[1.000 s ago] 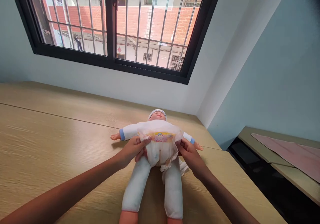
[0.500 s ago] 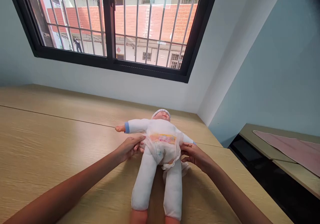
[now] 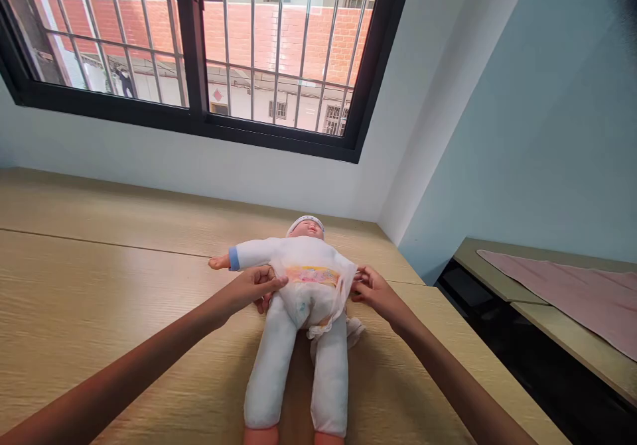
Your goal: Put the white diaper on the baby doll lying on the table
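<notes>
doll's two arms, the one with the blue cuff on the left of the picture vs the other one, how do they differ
The doll's white-sleeved arm with the blue cuff stretches out over the light wooden table, bare pink hand showing. The doll's other white-sleeved arm is mostly hidden behind the person's right hand; its cuff and hand cannot be seen. The left hand sits below the cuffed arm, at the white diaper's side. Both sleeves are white.

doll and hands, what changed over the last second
The left hand slid off the front of the diaper to its side edge. The right hand stayed pinching the opposite edge. The doll remains on its back on the wooden table, diaper around its waist.
</notes>
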### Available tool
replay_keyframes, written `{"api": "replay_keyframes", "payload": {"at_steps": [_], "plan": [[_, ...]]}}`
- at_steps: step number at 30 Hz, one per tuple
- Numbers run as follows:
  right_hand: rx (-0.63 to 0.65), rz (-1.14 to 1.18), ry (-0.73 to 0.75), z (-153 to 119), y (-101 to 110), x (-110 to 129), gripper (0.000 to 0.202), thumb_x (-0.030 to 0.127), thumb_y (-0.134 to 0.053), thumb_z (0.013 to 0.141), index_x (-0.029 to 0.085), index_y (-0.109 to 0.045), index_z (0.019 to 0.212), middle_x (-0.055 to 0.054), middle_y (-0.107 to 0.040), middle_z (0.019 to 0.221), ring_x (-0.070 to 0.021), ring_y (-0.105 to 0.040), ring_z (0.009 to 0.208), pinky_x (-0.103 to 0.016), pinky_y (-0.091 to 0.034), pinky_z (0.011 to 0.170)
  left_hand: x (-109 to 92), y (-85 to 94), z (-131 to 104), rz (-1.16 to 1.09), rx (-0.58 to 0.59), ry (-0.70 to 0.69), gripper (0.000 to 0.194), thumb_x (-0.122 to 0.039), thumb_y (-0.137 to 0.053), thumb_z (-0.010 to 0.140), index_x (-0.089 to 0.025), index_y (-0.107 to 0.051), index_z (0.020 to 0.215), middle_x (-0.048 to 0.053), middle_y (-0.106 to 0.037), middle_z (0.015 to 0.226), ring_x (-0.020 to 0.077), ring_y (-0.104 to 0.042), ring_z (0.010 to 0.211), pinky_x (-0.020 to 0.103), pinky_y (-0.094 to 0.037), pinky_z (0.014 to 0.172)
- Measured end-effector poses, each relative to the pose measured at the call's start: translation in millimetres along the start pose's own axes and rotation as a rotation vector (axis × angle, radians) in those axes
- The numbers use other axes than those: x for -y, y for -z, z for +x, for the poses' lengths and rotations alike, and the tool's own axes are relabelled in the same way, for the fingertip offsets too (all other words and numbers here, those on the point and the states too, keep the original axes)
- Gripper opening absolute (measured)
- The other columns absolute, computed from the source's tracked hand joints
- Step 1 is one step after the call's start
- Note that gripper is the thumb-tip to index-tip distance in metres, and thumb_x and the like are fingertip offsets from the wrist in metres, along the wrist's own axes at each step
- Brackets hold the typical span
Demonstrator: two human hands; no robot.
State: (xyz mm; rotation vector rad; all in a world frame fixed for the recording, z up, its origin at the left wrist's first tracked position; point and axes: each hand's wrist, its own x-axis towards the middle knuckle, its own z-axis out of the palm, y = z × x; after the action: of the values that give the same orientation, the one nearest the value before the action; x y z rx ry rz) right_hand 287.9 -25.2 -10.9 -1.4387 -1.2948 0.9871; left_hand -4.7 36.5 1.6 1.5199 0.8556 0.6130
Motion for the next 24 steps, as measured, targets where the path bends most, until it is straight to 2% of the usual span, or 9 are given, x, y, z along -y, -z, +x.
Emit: {"api": "replay_keyframes", "payload": {"at_steps": [2,4,6,8,12,17,19,21,24], "plan": [[-0.193,-0.093,0.18,-8.6,-3.9,7.0,0.039,0.04,-0.056,0.082,0.021,-0.052,0.115,-0.01,-0.06,0.122,-0.024,-0.058,0.11,-0.041,-0.05,0.092,0.1,-1.9,-1.8,0.051,0.001,-0.025,0.054,-0.063,-0.078,0.069,-0.018,-0.048,0.068,-0.004,-0.056,0.056,0.0104,-0.049,0.053,0.021,-0.04,0.053],[-0.338,-0.266,0.461,-21.9,-12.7,15.4,0.03,0.034,-0.046,0.092,0.023,-0.053,0.119,-0.009,-0.06,0.125,-0.0227,-0.056,0.116,-0.043,-0.047,0.099,2.8,-2.6,-1.9,0.072,0.0,-0.039,0.054,-0.064,-0.076,0.07,-0.018,-0.048,0.071,-0.004,-0.056,0.057,0.0108,-0.05,0.053,0.022,-0.04,0.053],[-0.312,-0.487,0.74,-35.8,-24.5,20.9,0.03,0.028,-0.042,0.097,0.026,-0.054,0.125,-0.007,-0.06,0.128,-0.022,-0.055,0.121,-0.043,-0.046,0.103,6.7,-1.5,-0.3,0.065,0.003,-0.042,0.053,-0.064,-0.075,0.071,-0.017,-0.05,0.073,-0.003,-0.056,0.058,0.0112,-0.051,0.054,0.023,-0.041,0.054],[-0.142,-0.717,0.887,-44.2,-35.9,19.9,0.04,0.028,-0.044,0.099,0.032,-0.046,0.139,-0.004,-0.051,0.144,-0.0236,-0.046,0.135,-0.048,-0.04,0.112,10.1,1.5,1.9,0.069,0.011,-0.042,0.055,-0.066,-0.075,0.069,-0.017,-0.052,0.075,-0.003,-0.056,0.058,0.0113,-0.052,0.054,0.023,-0.042,0.055],[0.131,-0.926,0.771,-36.1,-48.3,-0.8,0.061,0.044,-0.046,0.1,0.036,-0.022,0.156,-0.002,-0.021,0.162,-0.0312,-0.021,0.15,-0.063,-0.028,0.117,11.1,11.9,3.0,0.108,0.025,-0.035,0.055,-0.065,-0.077,0.065,-0.015,-0.056,0.075,0.0,-0.059,0.061,0.0127,-0.055,0.056,0.023,-0.044,0.053],[0.123,-0.77,0.561,-24.0,-54.5,-28.8,0.07,0.054,-0.043,0.099,0.033,-0.014,0.158,-0.003,-0.006,0.165,-0.0295,-0.008,0.152,-0.061,-0.02,0.121,10.2,20.5,2.1,0.152,0.017,-0.026,0.048,-0.058,-0.077,0.067,-0.014,-0.06,0.073,0.005,-0.062,0.065,0.0165,-0.059,0.061,0.026,-0.048,0.056],[0.071,-0.703,0.54,-27.6,-59.0,-32.0,0.072,0.056,-0.043,0.098,0.034,-0.012,0.159,-0.002,-0.005,0.165,-0.0273,-0.007,0.153,-0.058,-0.018,0.122,10.7,18.2,1.9,0.152,-0.086,-0.05,0.045,-0.057,-0.071,0.072,-0.014,-0.06,0.079,0.006,-0.064,0.072,0.0194,-0.062,0.066,0.03,-0.051,0.059],[0.047,-0.655,0.536,-32.2,-63.0,-31.0,0.073,0.056,-0.045,0.097,0.034,-0.012,0.158,-0.002,-0.005,0.165,-0.0268,-0.006,0.153,-0.057,-0.017,0.123,7.7,12.0,-1.2,0.162,-0.277,-0.118,0.041,-0.056,-0.059,0.081,-0.016,-0.057,0.093,0.009,-0.066,0.09,0.0234,-0.064,0.082,0.034,-0.054,0.069],[0.07,-0.617,0.527,-35.9,-65.3,-27.1,0.075,0.056,-0.049,0.096,0.032,-0.015,0.158,-0.003,-0.005,0.165,-0.0285,-0.005,0.153,-0.057,-0.015,0.123,-8.9,-3.8,-13.6,0.248,-0.486,-0.304,0.036,-0.048,-0.048,0.092,-0.021,-0.054,0.115,0.01,-0.059,0.126,0.0252,-0.054,0.121,0.041,-0.047,0.101]]}}
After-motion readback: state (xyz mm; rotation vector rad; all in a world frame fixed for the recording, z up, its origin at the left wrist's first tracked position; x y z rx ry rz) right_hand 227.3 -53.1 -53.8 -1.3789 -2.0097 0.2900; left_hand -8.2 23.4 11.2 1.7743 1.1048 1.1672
